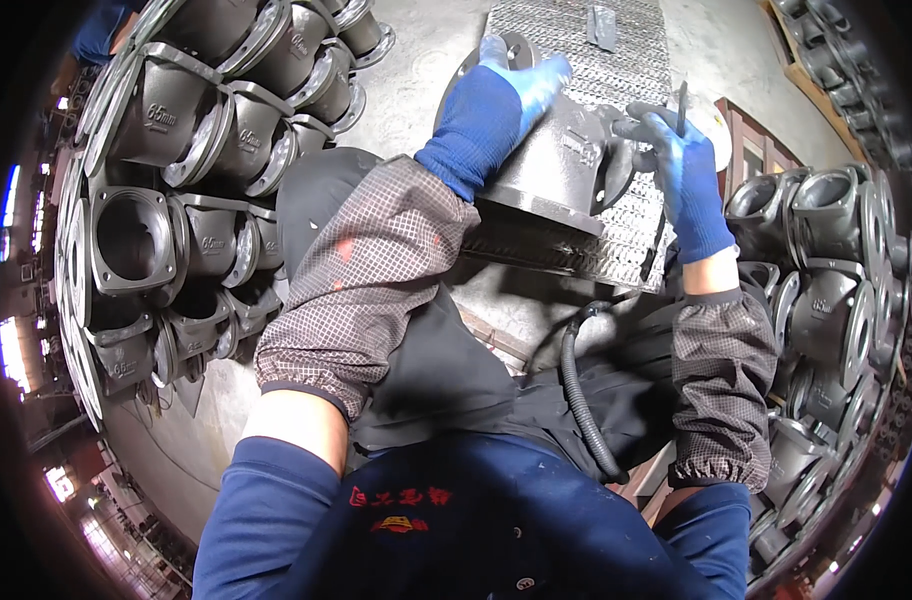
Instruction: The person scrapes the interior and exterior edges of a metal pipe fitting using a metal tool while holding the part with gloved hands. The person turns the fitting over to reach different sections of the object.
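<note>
A grey flanged valve body casting (554, 160) lies in front of me on a ridged metal-topped bench (631, 60). My left hand (496, 110), in a blue glove, grips its upper left side, thumb and fingers spread over the metal near the round flange. My right hand (681, 165), also gloved in blue, is just right of the casting, beside its right flange (614, 172). Its fingers close round a slim dark rod-like tool (683, 105) that points up. The tool's lower part is hidden by the hand.
Flanged castings (171, 105) are stacked high on my left, and more castings (831, 310) stand on my right. A small grey piece (601, 27) sits on the bench's far part. A ribbed grey hose (574, 390) runs across my lap. A wooden frame (761, 140) stands beyond my right hand.
</note>
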Action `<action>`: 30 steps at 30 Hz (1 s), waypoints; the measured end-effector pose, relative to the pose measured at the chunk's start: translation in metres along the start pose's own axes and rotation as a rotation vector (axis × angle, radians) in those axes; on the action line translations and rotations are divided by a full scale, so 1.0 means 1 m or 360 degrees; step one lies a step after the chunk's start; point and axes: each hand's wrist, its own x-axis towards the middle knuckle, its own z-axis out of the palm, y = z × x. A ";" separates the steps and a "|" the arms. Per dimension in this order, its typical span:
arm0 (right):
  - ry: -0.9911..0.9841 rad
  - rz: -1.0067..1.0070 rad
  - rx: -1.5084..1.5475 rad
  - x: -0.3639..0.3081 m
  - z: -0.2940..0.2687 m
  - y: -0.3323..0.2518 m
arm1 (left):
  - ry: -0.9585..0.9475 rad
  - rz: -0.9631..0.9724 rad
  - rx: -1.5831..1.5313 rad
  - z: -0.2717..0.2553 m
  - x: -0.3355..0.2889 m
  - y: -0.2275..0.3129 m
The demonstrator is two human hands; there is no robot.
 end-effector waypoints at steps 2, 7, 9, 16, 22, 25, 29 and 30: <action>-0.0038 0.0149 -0.0039 -0.010 -0.020 0.001 | -0.0043 -0.0040 0.0403 0.008 -0.003 0.010; 0.0017 0.0308 0.0206 -0.026 -0.062 0.022 | -0.0360 0.0472 0.1088 0.028 -0.025 0.030; 0.0115 0.0396 0.0306 -0.031 -0.073 0.029 | -0.0690 0.0451 0.1319 0.033 -0.040 0.049; 0.0093 0.0326 0.0192 -0.048 -0.092 0.052 | -0.1062 0.1692 0.1424 0.053 -0.088 -0.002; 0.0164 0.0268 0.0000 -0.051 -0.053 0.039 | -0.1102 0.1081 0.0139 0.044 -0.075 -0.003; 0.0359 -0.0189 -0.0239 -0.044 -0.049 0.045 | -0.0945 0.0883 0.0028 0.037 -0.078 0.001; 0.0882 -0.1211 -0.0741 -0.042 -0.032 0.024 | -0.0973 0.0416 -0.0293 0.038 -0.081 0.009; 0.0821 -0.1352 -0.0901 -0.053 -0.018 0.003 | -0.0941 0.0589 -0.0599 0.046 -0.076 0.001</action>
